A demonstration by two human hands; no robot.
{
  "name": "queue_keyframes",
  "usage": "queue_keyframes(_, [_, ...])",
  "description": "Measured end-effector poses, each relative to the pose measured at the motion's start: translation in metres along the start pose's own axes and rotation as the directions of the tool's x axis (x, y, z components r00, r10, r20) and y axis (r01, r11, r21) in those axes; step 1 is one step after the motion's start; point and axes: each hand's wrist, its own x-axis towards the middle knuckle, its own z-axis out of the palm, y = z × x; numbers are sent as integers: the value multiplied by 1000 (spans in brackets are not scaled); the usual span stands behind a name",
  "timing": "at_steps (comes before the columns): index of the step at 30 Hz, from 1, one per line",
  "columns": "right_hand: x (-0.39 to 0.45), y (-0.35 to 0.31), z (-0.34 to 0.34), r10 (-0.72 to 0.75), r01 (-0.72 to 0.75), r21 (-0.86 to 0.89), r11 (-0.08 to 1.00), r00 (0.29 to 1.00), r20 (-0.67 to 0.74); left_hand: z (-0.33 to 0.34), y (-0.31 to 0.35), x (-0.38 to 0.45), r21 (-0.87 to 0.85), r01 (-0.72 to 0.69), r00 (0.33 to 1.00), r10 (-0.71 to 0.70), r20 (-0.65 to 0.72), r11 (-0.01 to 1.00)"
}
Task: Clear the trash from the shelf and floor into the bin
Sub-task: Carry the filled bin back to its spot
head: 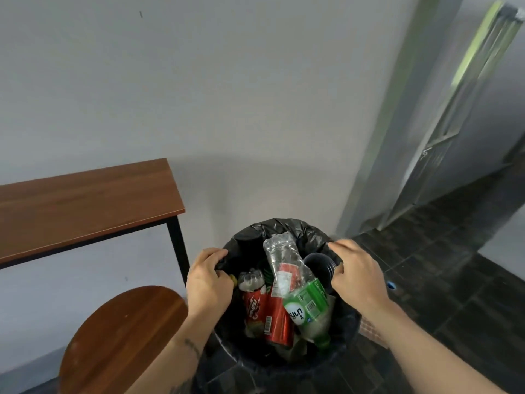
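A round bin [287, 227] lined with a black bag stands on the dark tiled floor in front of me. Inside lie a crushed clear bottle [279, 251], a red-labelled bottle [254, 301], a red can [279, 319], a green-labelled bottle [308, 308] and a dark plastic cup [319, 264]. My left hand [208, 280] grips the bag's edge at the left rim, fingers curled over it. At the right rim, my right hand [356, 274] has its fingers curled on the bag's edge, beside the cup.
A wooden shelf [85, 206] on black legs stands against the white wall at left. A round wooden stool [122, 339] sits below it, close to the bin. A small blue object [391, 285] lies on the tiles at right. A metal door [454, 132] is behind.
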Motion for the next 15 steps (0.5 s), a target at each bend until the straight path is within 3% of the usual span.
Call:
queue_keyframes(10, [154, 52, 76, 48, -30, -85, 996, 975, 218, 128, -29, 127, 68, 50, 996, -55, 66, 996])
queue_keyframes(15, [214, 64, 132, 11, 16, -83, 996, 950, 312, 158, -61, 173, 271, 49, 987, -89, 137, 961])
